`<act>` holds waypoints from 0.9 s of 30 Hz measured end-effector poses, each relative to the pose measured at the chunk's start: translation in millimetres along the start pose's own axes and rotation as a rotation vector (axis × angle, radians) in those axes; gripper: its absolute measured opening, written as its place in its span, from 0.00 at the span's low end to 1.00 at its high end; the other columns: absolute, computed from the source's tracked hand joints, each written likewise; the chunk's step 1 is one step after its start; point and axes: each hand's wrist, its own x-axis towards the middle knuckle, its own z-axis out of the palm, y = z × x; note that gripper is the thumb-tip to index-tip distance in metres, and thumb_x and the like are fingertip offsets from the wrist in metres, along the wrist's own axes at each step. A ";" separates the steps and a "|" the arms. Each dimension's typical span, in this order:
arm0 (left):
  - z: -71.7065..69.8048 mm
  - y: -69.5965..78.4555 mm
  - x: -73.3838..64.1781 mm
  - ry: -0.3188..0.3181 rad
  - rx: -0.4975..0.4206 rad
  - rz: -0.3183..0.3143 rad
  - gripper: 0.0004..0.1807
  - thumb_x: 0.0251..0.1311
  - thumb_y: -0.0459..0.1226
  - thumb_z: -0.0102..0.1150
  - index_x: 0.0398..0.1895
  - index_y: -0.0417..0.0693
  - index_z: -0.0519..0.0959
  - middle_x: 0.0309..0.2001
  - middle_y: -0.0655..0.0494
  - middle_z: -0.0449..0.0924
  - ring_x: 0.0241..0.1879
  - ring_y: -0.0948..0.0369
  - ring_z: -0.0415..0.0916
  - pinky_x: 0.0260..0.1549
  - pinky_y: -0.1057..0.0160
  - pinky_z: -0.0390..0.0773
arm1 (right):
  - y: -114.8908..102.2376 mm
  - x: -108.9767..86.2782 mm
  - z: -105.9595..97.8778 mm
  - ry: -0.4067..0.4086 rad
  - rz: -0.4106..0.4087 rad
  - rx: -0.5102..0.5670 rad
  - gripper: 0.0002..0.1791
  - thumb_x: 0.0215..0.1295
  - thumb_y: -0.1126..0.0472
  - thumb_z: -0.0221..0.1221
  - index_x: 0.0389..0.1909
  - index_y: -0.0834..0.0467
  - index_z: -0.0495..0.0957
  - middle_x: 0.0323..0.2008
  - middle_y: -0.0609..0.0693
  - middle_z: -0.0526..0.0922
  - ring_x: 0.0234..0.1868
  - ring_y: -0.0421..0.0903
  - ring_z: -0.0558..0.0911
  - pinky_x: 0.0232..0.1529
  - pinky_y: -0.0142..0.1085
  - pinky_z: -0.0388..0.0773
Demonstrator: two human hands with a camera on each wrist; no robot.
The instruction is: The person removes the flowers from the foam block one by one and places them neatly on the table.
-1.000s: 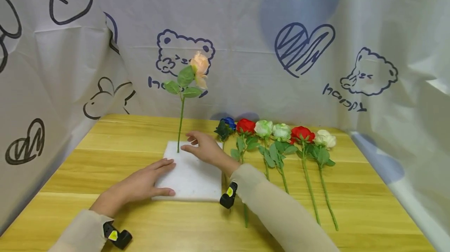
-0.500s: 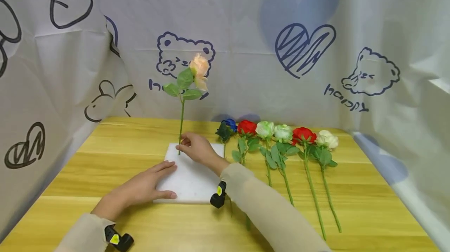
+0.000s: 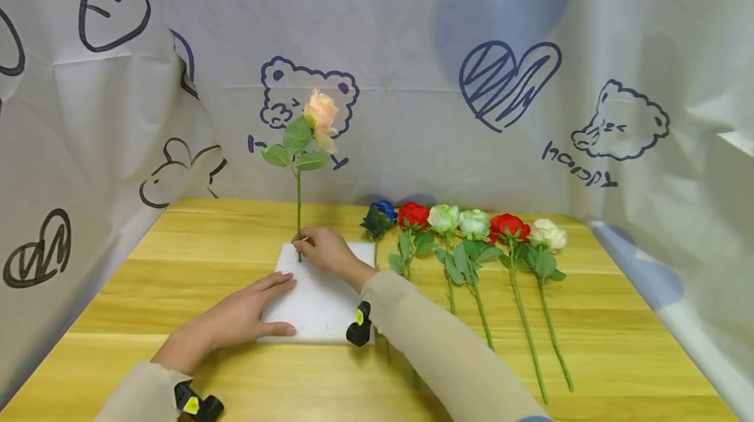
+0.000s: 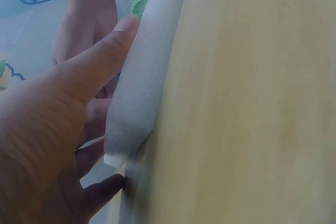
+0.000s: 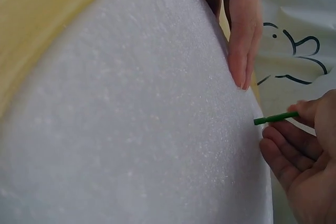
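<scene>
A peach rose (image 3: 321,114) with green leaves stands nearly upright above the far left part of a white foam block (image 3: 326,304). My right hand (image 3: 328,253) pinches its stem low down, between thumb and fingers. In the right wrist view the green stem (image 5: 275,118) shows its lower end at the foam surface; whether it enters the foam I cannot tell. My left hand (image 3: 238,314) rests along the block's left side, fingers extended and thumb at the near corner. The left wrist view shows the thumb (image 4: 105,56) lying against the foam.
To the right, several roses lie in a row on the wooden table (image 3: 607,337): a blue rose (image 3: 384,211), red ones (image 3: 413,214), pale green ones (image 3: 443,218) and a white rose (image 3: 548,233). A white curtain (image 3: 406,140) with drawings hangs behind.
My right hand has moved left to the peach rose's stem and now pinches it; a second ago it was apart from it. The flower has shifted slightly left. The left hand stays put.
</scene>
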 end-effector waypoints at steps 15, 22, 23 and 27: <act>-1.2 2.1 -1.4 0.010 -0.004 0.012 0.53 0.54 0.69 0.55 0.72 0.40 0.64 0.72 0.42 0.59 0.70 0.42 0.56 0.65 0.42 0.61 | -5.0 4.5 -1.7 -0.030 0.054 0.055 0.14 0.76 0.53 0.51 0.36 0.53 0.83 0.29 0.43 0.82 0.26 0.37 0.75 0.25 0.27 0.69; -2.0 3.1 -0.9 0.002 -0.006 0.014 0.53 0.54 0.69 0.55 0.72 0.40 0.64 0.72 0.42 0.59 0.70 0.42 0.55 0.64 0.42 0.62 | -4.8 3.5 -1.2 -0.009 0.077 0.102 0.15 0.75 0.54 0.51 0.36 0.54 0.83 0.31 0.42 0.83 0.29 0.35 0.78 0.27 0.27 0.72; -2.1 3.2 -0.9 0.000 -0.007 0.013 0.53 0.54 0.69 0.55 0.72 0.39 0.64 0.72 0.42 0.59 0.70 0.42 0.55 0.64 0.42 0.62 | -4.6 3.2 -0.9 -0.004 0.077 0.103 0.15 0.75 0.54 0.51 0.36 0.54 0.84 0.30 0.42 0.83 0.29 0.35 0.78 0.27 0.26 0.72; -2.4 3.2 -0.7 -0.004 -0.009 0.010 0.53 0.54 0.69 0.55 0.72 0.40 0.64 0.72 0.42 0.58 0.70 0.42 0.55 0.64 0.42 0.62 | -4.9 1.3 -0.7 0.022 0.068 0.097 0.14 0.75 0.54 0.51 0.35 0.54 0.83 0.28 0.42 0.81 0.27 0.37 0.75 0.25 0.27 0.70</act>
